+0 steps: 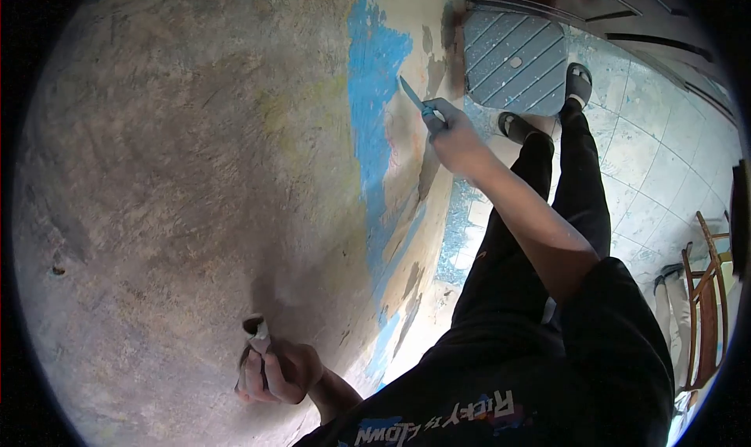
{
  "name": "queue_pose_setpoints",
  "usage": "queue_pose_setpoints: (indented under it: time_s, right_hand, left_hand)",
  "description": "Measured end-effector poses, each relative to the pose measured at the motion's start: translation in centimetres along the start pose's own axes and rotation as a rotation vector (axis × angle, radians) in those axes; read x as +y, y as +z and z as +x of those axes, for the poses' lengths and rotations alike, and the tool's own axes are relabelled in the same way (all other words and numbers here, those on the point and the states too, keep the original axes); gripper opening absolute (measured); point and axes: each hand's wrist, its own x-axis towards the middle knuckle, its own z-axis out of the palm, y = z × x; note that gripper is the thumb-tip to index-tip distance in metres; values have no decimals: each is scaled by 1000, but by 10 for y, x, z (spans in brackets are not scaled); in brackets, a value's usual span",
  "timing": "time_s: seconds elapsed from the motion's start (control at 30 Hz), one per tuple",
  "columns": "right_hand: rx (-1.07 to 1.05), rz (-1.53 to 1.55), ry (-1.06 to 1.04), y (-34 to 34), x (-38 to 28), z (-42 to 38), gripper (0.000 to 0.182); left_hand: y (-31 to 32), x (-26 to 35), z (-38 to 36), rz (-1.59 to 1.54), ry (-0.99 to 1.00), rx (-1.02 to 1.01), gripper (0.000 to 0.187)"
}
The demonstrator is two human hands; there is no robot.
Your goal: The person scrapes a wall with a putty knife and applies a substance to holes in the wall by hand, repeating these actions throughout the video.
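My right hand [455,140] is closed around a scraper [413,94], its thin blade angled up and left. The blade tip overlaps the edge of a blue paint strip [374,79] on the wall. Lower left, my left hand [278,373] pinches a small whitish, rolled-looking piece [257,333] with a dark hollow end; I cannot tell what it is. It is held in front of the rough grey-brown wall [172,173]. Pale, patchy surface borders the blue strip on the right.
A grey ridged plastic stool [501,79] spotted with paint stands by my sandalled feet. White floor tiles [626,154] carry paint specks. Dark wooden panelling [579,5] runs along the top right. A wooden chair [708,322] and a light trouser leg [674,314] with a dark shoe are far right.
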Motion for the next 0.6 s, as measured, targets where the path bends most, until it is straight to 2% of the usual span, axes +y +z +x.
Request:
queue_pose_setpoints:
  time_s: [0.07, 0.17, 0.27, 0.37, 0.47, 0.5, 0.6]
  right_hand:
    - [-50, 144, 154, -2, -14, -3, 21]
    - [-30, 45, 36, 5, -4, 2, 20]
    - [48, -45, -7, 0, 3, 40, 20]
    - [-2, -22, -18, -8, -12, 28, 19]
    - [68, -109, -152, -1, -3, 16, 18]
    - [19, -108, -28, -8, -10, 22, 21]
    - [-20, -6, 126, -19, -11, 54, 24]
  left_hand:
    - [-2, -1, -2, -9, 14, -15, 29]
    - [0, -1, 2, -22, 34, -2, 28]
    - [3, 0, 1, -32, 18, 11, 27]
    - [3, 2, 1, -32, -10, 25, 26]
    - [5, 4, 4, -2, -16, 22, 26]
    - [4, 3, 4, 13, -13, 13, 27]
    - [2, 1, 2, 19, 0, -1, 27]
